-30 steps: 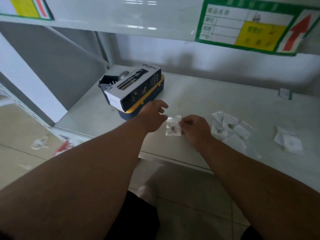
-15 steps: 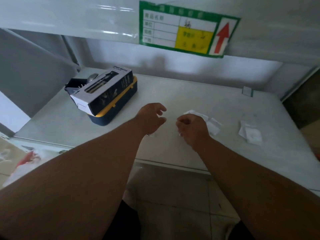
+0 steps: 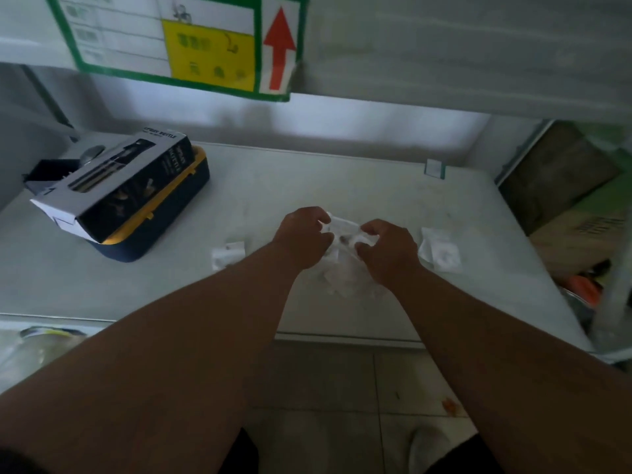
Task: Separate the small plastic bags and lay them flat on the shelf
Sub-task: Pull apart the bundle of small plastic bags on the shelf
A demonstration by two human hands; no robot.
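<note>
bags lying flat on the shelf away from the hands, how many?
2 that I can make out: one bag left of the left hand, one bag right of the right hand. The pile under the hands holds more; number unclear.
</note>
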